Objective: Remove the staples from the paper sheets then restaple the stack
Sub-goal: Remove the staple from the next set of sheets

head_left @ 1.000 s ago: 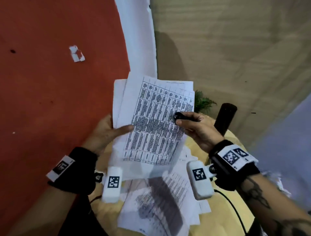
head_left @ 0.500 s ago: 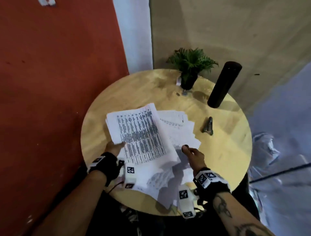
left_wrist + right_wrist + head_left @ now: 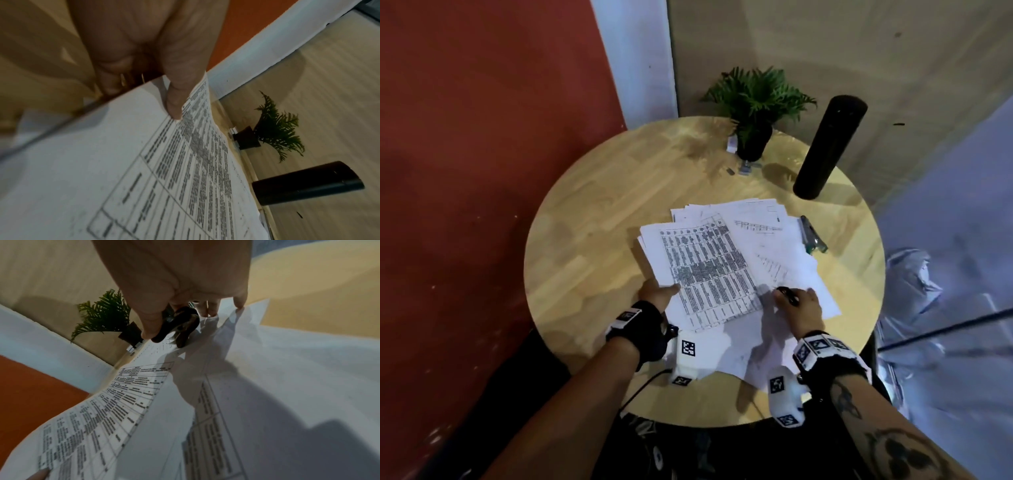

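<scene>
A printed sheet with a dense table (image 3: 709,274) lies over a fanned pile of white papers (image 3: 767,236) on the round wooden table (image 3: 592,240). My left hand (image 3: 657,294) pinches that sheet at its near left edge, thumb on top (image 3: 174,104). My right hand (image 3: 796,305) holds a small black staple remover (image 3: 787,294) (image 3: 176,326) and rests on the papers at the pile's near right side. A grey stapler (image 3: 812,239) lies on the table just right of the pile.
A small potted fern (image 3: 755,113) and a tall black cylinder (image 3: 828,147) stand at the table's far side. A red wall (image 3: 482,171) rises on the left. The table edge runs close to my body.
The sheets, held up in the air a second ago, have come down onto the table. Both hands lowered with them; the right still holds the staple remover.
</scene>
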`<control>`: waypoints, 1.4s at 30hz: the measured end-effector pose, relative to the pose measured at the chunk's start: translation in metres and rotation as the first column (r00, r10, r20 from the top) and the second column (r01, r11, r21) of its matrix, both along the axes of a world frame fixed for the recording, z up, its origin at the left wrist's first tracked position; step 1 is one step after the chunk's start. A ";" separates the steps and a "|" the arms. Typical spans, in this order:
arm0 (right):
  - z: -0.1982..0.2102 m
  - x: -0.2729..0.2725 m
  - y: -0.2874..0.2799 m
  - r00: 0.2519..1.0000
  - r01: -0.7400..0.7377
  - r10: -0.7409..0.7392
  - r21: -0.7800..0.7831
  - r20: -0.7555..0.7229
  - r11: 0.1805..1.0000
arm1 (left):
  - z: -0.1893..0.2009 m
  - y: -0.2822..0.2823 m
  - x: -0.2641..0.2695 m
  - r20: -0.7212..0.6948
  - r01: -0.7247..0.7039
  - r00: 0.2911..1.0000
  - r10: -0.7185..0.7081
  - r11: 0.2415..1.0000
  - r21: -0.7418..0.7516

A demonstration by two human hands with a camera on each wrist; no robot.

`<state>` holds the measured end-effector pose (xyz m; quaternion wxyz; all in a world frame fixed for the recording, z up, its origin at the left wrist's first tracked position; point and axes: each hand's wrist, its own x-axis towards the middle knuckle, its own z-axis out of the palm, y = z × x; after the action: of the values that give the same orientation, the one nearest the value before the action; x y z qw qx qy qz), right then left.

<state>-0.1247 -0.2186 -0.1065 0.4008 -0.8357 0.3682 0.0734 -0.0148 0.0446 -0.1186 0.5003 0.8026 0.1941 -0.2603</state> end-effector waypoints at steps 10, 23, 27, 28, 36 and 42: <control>-0.055 0.014 0.011 0.986 -0.086 0.070 0.101 0.153 0.991 | 0.055 0.143 0.085 0.037 0.025 0.998 -0.048 0.876 0.481; -0.013 0.010 0.017 0.986 -0.090 0.064 0.166 0.154 0.982 | 0.063 0.146 0.097 0.011 0.084 0.990 -0.140 0.652 0.753; -0.013 0.011 0.017 0.986 -0.097 0.072 0.167 0.151 0.981 | 0.063 0.060 0.075 0.220 0.194 0.839 -0.498 0.650 0.735; -0.013 0.011 0.017 0.985 -0.102 0.076 0.163 0.156 0.981 | 0.063 0.030 0.066 0.236 0.280 0.801 -0.550 0.693 0.664; -0.012 0.010 0.021 0.984 -0.086 0.051 0.203 0.170 0.975 | 0.039 -0.109 0.015 -0.001 0.464 0.825 -0.564 0.677 0.572; -0.009 0.009 0.022 0.978 -0.098 0.058 0.198 0.201 0.975 | 0.039 -0.108 0.036 -0.022 0.470 0.862 -0.506 0.783 0.407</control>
<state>-0.1161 -0.1966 -0.1154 0.5161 -0.8066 0.2845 0.0450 0.0210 -0.0633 -0.0798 0.2497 0.9206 0.0064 -0.3002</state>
